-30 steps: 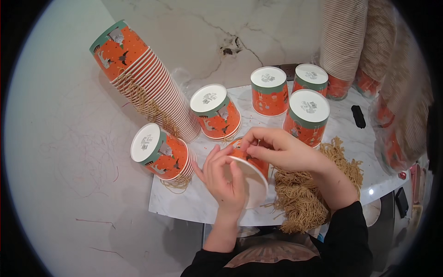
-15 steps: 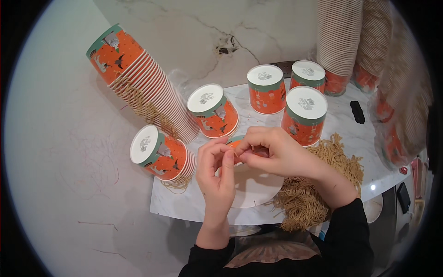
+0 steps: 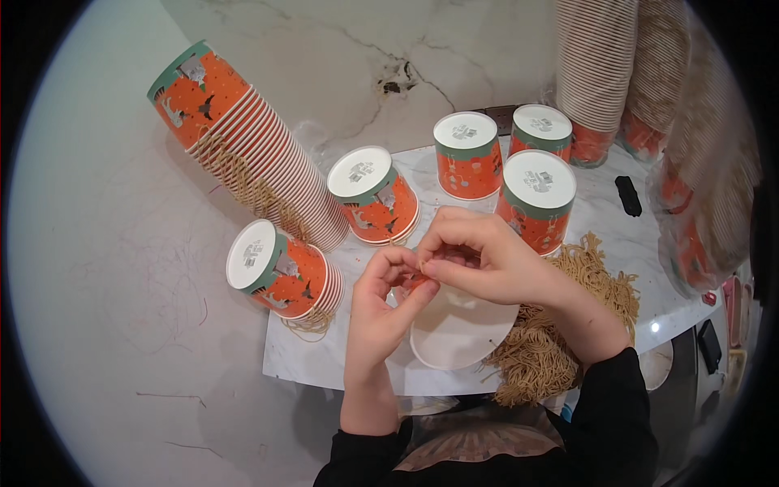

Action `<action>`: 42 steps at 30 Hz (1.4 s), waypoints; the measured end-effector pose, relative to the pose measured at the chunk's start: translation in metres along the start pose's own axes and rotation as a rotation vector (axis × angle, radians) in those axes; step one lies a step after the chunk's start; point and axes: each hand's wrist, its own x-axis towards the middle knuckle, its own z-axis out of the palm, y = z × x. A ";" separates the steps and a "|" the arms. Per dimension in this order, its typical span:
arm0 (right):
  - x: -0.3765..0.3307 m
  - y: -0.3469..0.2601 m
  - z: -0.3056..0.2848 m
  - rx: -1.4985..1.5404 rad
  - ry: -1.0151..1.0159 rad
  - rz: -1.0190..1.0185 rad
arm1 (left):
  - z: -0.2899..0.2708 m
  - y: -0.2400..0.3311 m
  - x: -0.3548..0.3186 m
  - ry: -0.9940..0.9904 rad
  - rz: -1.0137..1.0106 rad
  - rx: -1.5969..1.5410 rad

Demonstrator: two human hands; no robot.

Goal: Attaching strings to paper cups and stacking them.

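A white-lined paper bucket (image 3: 458, 337) lies with its open mouth toward me, a small dark spot showing near its rim. Over its far edge my left hand (image 3: 381, 304) is closed, thumb and fingers pinching around a bit of the orange wall. My right hand (image 3: 475, 256) meets it there, thumb and forefinger pressed together; what sits between those fingertips is too small to make out. Beside my right forearm lies a heap of tan cords (image 3: 531, 361), partly hidden under the arm.
Upturned orange buckets stand around: one at near left (image 3: 292, 276), one at middle left (image 3: 373, 199), and several at the back right (image 3: 469, 162). A tall leaning stack (image 3: 260, 154) rises at left with cords hanging on it. Wrapped stacks (image 3: 596, 73) and a black object (image 3: 627, 196) are at right.
The bucket has turned and shifted slightly right, its dark spot moving right. My left hand has rolled inward, thumb lower; my right hand has come slightly nearer.
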 end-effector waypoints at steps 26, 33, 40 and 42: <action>-0.014 -0.026 0.003 -0.408 0.093 0.020 | 0.003 -0.006 0.012 0.117 0.278 0.477; -0.009 -0.023 0.005 -0.342 0.158 0.010 | 0.012 0.005 0.006 0.192 0.345 0.546; -0.006 -0.022 0.005 -0.298 0.128 0.021 | 0.003 -0.003 0.008 0.102 0.370 0.561; -0.006 -0.021 0.001 -0.281 0.120 0.015 | 0.005 -0.007 0.010 0.107 0.348 0.482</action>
